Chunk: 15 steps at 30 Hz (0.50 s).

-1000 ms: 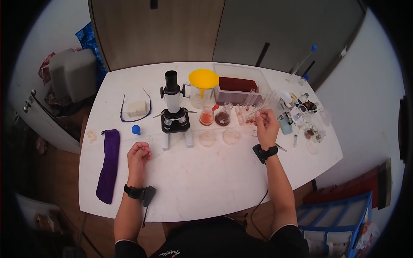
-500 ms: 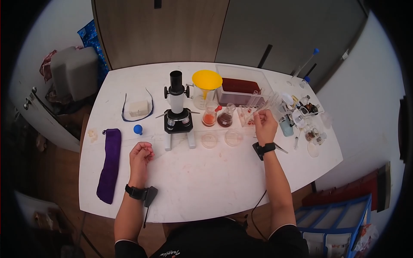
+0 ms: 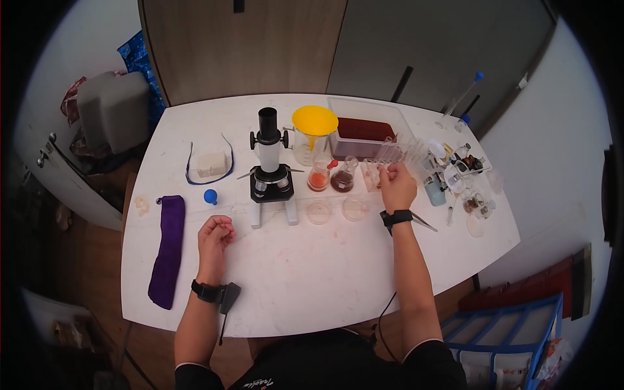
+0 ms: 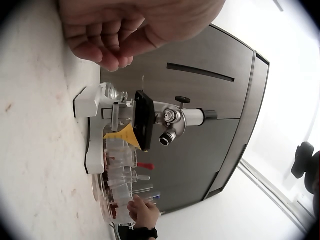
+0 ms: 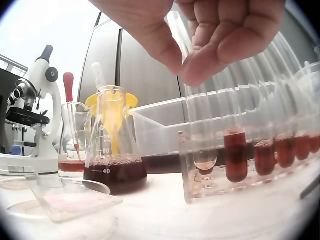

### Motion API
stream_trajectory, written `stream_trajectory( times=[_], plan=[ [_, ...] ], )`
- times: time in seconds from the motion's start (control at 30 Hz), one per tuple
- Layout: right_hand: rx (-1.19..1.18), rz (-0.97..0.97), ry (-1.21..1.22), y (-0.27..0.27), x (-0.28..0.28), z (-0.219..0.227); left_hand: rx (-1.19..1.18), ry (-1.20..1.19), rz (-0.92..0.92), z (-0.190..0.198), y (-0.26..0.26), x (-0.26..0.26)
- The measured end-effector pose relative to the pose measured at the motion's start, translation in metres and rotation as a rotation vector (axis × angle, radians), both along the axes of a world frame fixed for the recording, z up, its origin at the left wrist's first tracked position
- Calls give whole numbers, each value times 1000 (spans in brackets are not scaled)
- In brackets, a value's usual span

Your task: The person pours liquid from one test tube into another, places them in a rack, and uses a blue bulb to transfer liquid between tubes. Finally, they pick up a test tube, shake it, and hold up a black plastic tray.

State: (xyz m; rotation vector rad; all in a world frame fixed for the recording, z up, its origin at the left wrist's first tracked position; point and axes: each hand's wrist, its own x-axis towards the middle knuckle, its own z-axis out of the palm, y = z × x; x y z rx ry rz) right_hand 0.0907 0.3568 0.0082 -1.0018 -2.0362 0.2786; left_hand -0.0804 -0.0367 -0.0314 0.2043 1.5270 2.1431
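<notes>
My right hand (image 3: pixel 390 172) reaches to a clear test tube rack (image 3: pixel 396 159) behind the petri dishes. In the right wrist view its thumb and fingers (image 5: pixel 182 62) pinch the top of a test tube (image 5: pixel 202 145) that stands in the rack's (image 5: pixel 260 165) near end slot, with a little pale red liquid at its bottom. The neighbouring tubes hold dark red liquid. My left hand (image 3: pixel 220 231) rests on the white table (image 3: pixel 305 273) in front of the microscope (image 3: pixel 270 162), fingers (image 4: pixel 107 55) curled in and holding nothing.
A conical flask of dark red liquid (image 3: pixel 342 177) and an orange one with a dropper (image 3: pixel 317 175) stand left of the rack. Two petri dishes (image 3: pixel 318 211) lie before them. A yellow funnel (image 3: pixel 314 120), a red-filled tub (image 3: pixel 361 130), a purple pouch (image 3: pixel 168 250) and cluttered glassware (image 3: pixel 461 175) surround.
My right hand has moved forward and a little left, bringing the tube from above the table down to the rack. The left hand has stayed put.
</notes>
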Motion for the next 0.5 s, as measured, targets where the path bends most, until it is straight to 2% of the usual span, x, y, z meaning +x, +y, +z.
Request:
stream_trajectory(
  times=[0.5],
  plan=[
    [-45, 16, -38, 2, 4, -8, -7, -3, -3, -1, 0, 0]
  ],
)
